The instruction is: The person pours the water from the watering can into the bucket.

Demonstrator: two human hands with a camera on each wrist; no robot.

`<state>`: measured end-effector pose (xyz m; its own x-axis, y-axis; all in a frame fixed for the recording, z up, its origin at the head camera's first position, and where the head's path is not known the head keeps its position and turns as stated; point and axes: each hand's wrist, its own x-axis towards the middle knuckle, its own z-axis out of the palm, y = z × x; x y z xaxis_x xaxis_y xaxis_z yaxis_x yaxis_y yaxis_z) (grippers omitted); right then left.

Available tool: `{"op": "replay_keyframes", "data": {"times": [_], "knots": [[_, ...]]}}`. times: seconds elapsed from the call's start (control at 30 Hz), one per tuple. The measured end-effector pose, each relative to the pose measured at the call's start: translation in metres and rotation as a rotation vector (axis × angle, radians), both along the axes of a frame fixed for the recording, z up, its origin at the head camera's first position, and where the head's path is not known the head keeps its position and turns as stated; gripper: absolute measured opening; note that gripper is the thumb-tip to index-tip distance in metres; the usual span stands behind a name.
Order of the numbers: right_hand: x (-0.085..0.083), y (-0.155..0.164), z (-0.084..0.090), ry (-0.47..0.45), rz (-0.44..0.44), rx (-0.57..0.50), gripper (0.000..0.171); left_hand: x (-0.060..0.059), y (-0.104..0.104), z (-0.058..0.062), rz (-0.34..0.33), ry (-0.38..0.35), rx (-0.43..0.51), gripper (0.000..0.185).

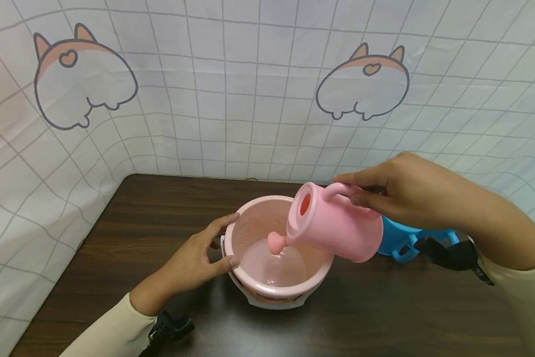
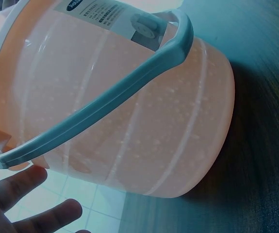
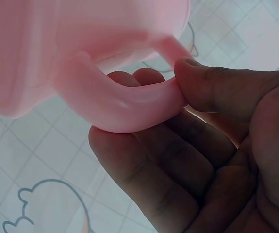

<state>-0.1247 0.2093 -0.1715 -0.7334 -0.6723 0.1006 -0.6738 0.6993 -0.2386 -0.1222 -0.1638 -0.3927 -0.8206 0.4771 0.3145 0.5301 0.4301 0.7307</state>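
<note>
Our left hand [image 1: 196, 260] rests on the left rim of the pink bucket [image 1: 249, 225], fingers [image 1: 225, 220] relaxed and spread along the edge, thumb against the near wall. The bucket stands mid-desk [image 1: 160, 218], its grey-white handle [image 2: 105, 104] folded down against the side, and there's water in the bottom. Above it the pink watering can [image 1: 334, 225] is tilted left, spout [image 1: 276, 243] down inside the bucket. Our right hand [image 1: 406, 191] holds the can's handle [image 3: 129, 104], thumb pinching it on top, fingers curled under. A blue container [image 1: 399, 238] sits just behind the can on the right.
</note>
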Motion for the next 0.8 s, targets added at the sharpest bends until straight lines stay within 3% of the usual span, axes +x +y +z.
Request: {"op": "replay_keyframes", "data": {"times": [0.23,0.53,0.8], "knots": [[-0.002,-0.003,0.005,-0.032,-0.025,0.056,0.038,0.000,0.000,-0.001,-0.003,0.000,-0.002,0.078],[-0.005,-0.015,0.012,-0.030,0.041,0.083,0.036,-0.001,-0.001,-0.001,0.006,0.009,-0.008,0.078],[-0.004,-0.026,0.017,-0.060,0.021,0.151,0.036,0.000,0.000,-0.001,0.010,0.011,-0.013,0.078]]}}
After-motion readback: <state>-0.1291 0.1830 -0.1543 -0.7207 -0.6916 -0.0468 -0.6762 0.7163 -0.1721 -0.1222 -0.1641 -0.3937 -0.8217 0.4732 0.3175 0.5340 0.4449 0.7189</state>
